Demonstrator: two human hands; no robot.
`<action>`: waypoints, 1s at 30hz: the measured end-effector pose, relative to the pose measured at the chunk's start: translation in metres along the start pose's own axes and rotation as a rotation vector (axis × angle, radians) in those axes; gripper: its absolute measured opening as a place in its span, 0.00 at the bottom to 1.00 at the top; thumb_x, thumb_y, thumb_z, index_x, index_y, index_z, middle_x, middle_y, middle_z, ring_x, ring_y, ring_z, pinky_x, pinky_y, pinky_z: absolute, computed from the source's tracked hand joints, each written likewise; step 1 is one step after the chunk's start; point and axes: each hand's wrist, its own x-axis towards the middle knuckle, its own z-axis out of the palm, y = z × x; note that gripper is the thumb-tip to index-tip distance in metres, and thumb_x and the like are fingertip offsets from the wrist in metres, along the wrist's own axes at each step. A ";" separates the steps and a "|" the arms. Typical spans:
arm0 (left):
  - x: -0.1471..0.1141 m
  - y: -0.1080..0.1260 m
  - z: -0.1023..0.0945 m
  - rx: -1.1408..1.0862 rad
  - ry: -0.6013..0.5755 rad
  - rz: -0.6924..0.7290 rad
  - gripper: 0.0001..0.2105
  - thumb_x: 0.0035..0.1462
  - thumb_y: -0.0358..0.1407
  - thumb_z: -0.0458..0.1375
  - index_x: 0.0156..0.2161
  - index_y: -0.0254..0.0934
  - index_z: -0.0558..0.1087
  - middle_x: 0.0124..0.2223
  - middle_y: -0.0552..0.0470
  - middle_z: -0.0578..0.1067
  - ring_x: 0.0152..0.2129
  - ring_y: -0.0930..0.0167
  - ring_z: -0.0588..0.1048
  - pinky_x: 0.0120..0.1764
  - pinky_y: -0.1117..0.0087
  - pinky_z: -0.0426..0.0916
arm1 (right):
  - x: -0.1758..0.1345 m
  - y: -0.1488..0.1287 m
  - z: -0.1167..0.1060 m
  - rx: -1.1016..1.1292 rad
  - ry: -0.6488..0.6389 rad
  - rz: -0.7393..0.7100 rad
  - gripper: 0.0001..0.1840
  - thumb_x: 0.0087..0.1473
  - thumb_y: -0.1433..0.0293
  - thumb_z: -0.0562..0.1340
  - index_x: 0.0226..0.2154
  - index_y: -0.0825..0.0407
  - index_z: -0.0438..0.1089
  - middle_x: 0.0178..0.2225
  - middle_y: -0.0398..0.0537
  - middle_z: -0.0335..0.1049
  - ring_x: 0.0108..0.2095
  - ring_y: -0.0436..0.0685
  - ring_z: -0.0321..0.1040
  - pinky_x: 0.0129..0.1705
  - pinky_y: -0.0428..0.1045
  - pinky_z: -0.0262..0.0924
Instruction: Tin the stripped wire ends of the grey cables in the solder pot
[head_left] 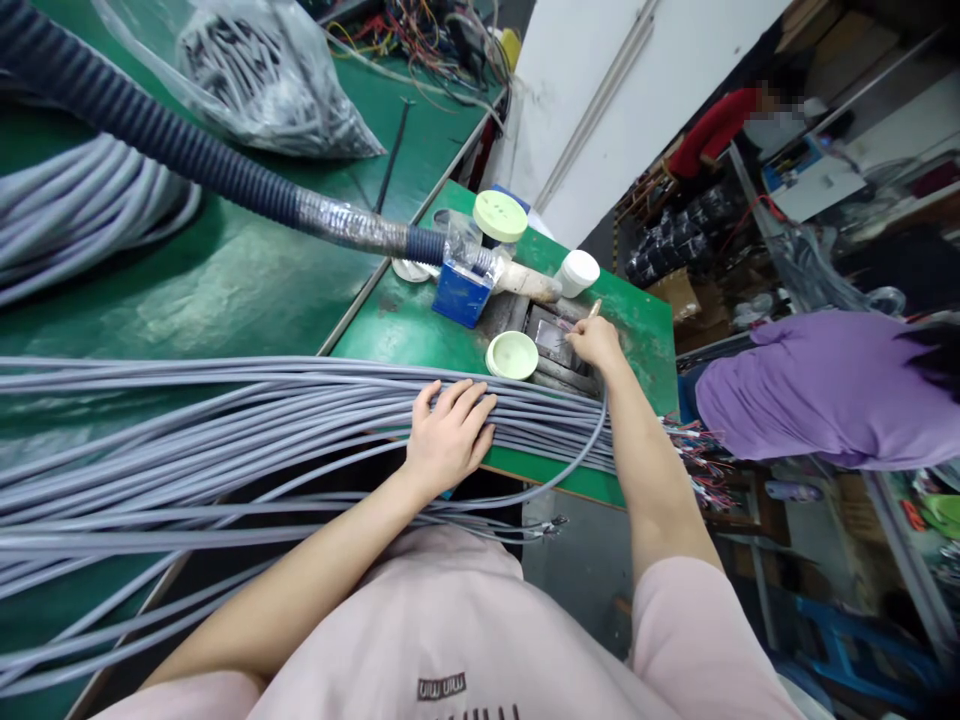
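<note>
My left hand (pixel 450 437) lies with its fingers spread on a thick bundle of grey cables (pixel 322 410) that runs across the bench. My right hand (pixel 598 346) is closed on the end of one grey cable (pixel 577 458), which loops down from it and back to the left. The thin wires at that end reach over a small solder pot (pixel 553 341) with a silvery square surface. Close to the pot stands a pale green round tub (pixel 512 356). Stripped ends with coloured wires (pixel 701 460) fan out beyond my right forearm.
A ribbed extraction hose (pixel 247 180) ends beside the pot, next to a blue box (pixel 460 294). A white jar (pixel 578 272) and a green-lidded container (pixel 500 216) stand behind. Bagged cables (pixel 255 80) lie at the back left. A person in purple (pixel 817 390) is on the right.
</note>
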 end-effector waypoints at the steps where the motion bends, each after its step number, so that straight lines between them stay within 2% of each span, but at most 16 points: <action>1: 0.000 0.000 0.000 0.000 0.001 0.001 0.15 0.60 0.37 0.55 0.51 0.37 0.71 0.53 0.47 0.75 0.52 0.61 0.71 0.56 0.54 0.51 | -0.001 0.000 -0.001 0.001 0.001 -0.002 0.11 0.54 0.68 0.60 0.36 0.55 0.78 0.40 0.56 0.77 0.45 0.63 0.72 0.45 0.50 0.61; 5: 0.000 -0.001 0.000 -0.004 -0.002 0.000 0.14 0.60 0.37 0.55 0.50 0.37 0.71 0.53 0.46 0.75 0.52 0.61 0.71 0.56 0.54 0.51 | -0.012 0.001 -0.016 0.036 0.058 -0.051 0.12 0.54 0.68 0.60 0.36 0.55 0.78 0.38 0.54 0.77 0.42 0.60 0.71 0.42 0.49 0.60; 10: 0.000 -0.001 0.001 -0.006 -0.001 -0.004 0.14 0.60 0.37 0.54 0.51 0.37 0.71 0.53 0.47 0.75 0.52 0.61 0.71 0.57 0.53 0.51 | -0.046 -0.016 -0.038 0.222 0.109 -0.295 0.11 0.52 0.68 0.60 0.31 0.57 0.77 0.27 0.48 0.74 0.29 0.54 0.68 0.33 0.47 0.56; 15: -0.001 0.000 0.001 -0.010 -0.011 -0.008 0.14 0.60 0.37 0.54 0.51 0.37 0.71 0.54 0.47 0.74 0.52 0.61 0.70 0.57 0.53 0.50 | -0.068 -0.052 -0.033 0.186 0.052 -0.508 0.10 0.53 0.69 0.59 0.30 0.55 0.76 0.28 0.48 0.75 0.29 0.53 0.66 0.31 0.47 0.52; 20: -0.002 0.000 0.001 -0.018 -0.018 -0.011 0.15 0.61 0.36 0.53 0.52 0.38 0.71 0.54 0.46 0.74 0.53 0.61 0.69 0.58 0.53 0.50 | -0.071 -0.073 -0.021 -0.002 0.006 -0.537 0.12 0.57 0.69 0.57 0.33 0.54 0.76 0.34 0.51 0.77 0.35 0.57 0.70 0.36 0.48 0.54; 26: -0.003 -0.001 0.002 -0.033 -0.009 -0.014 0.15 0.60 0.36 0.54 0.52 0.38 0.71 0.54 0.46 0.74 0.53 0.61 0.69 0.58 0.53 0.50 | -0.073 -0.081 -0.020 -0.155 -0.029 -0.514 0.14 0.59 0.69 0.54 0.36 0.54 0.76 0.39 0.56 0.77 0.40 0.62 0.72 0.38 0.49 0.57; 30: -0.003 -0.001 0.002 -0.038 -0.020 -0.018 0.15 0.60 0.36 0.54 0.52 0.38 0.71 0.54 0.46 0.74 0.53 0.61 0.69 0.58 0.53 0.50 | -0.072 -0.082 -0.018 -0.178 -0.037 -0.489 0.15 0.59 0.69 0.54 0.36 0.54 0.76 0.39 0.57 0.77 0.40 0.62 0.72 0.38 0.50 0.57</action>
